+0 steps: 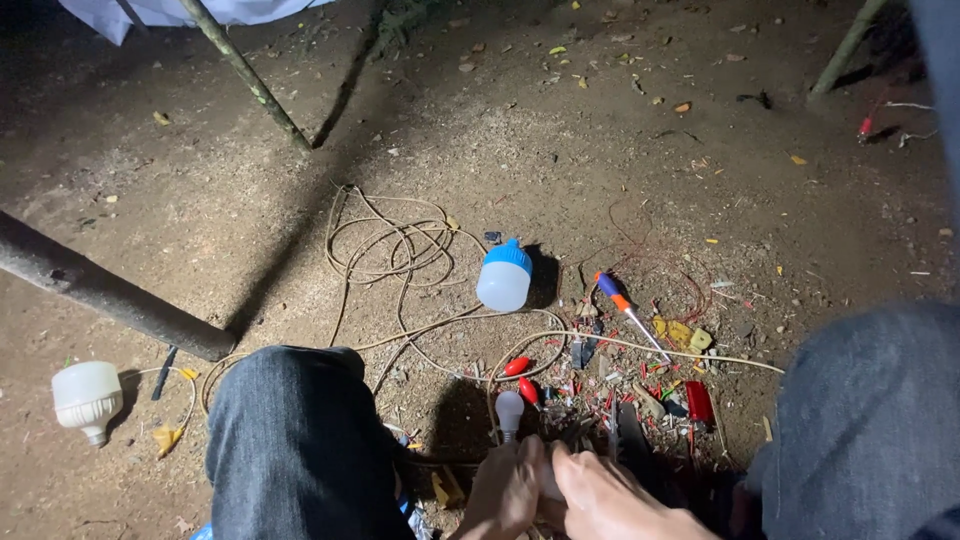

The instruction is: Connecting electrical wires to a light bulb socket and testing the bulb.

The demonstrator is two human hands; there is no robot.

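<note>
My left hand (503,492) and my right hand (612,500) meet at the bottom edge, between my knees, fingers curled together around something small that I cannot make out. Just above my left hand stands a small white bulb (509,411) beside two red clips (522,378). A beige cable (400,250) lies coiled on the dirt and runs toward my hands. Next to the coil rests a larger white lamp with a blue base (503,275). A screwdriver (630,312) with a blue and orange handle lies to the right.
Wire scraps and a red block (699,402) litter the soil near my right knee (860,420). Another white bulb (88,398) lies left of my left knee (295,440). A thick dark pole (110,295) and a thin stick (250,75) cross the ground at upper left.
</note>
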